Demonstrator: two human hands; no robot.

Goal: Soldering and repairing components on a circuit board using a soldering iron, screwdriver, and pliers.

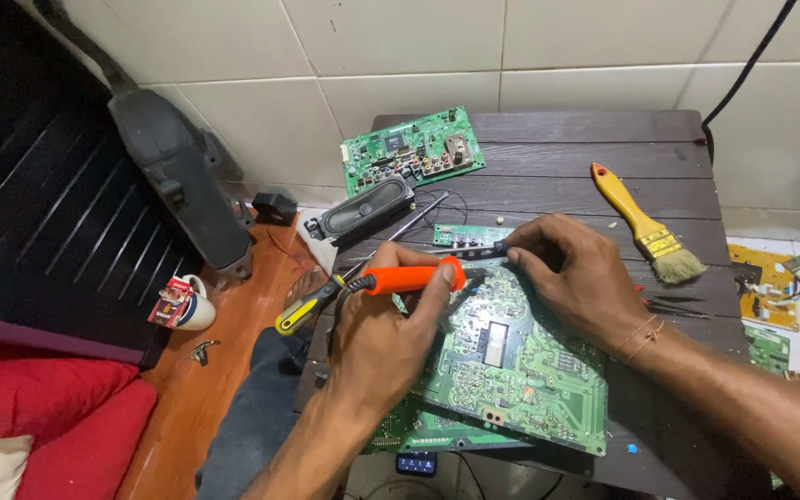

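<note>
My left hand grips an orange-handled soldering iron and points its tip right, over the upper edge of a large green circuit board on the dark wooden table. My right hand rests on the board's upper right part. Its fingertips pinch something thin and dark beside the iron's tip, near a small green board strip. What the fingers pinch is too small to tell.
A second green circuit board and a black speaker bar lie at the table's far left. A yellow-handled paintbrush lies at the right, a yellow-black screwdriver at the left edge. More boards lie on the floor at right; a mug stands at left.
</note>
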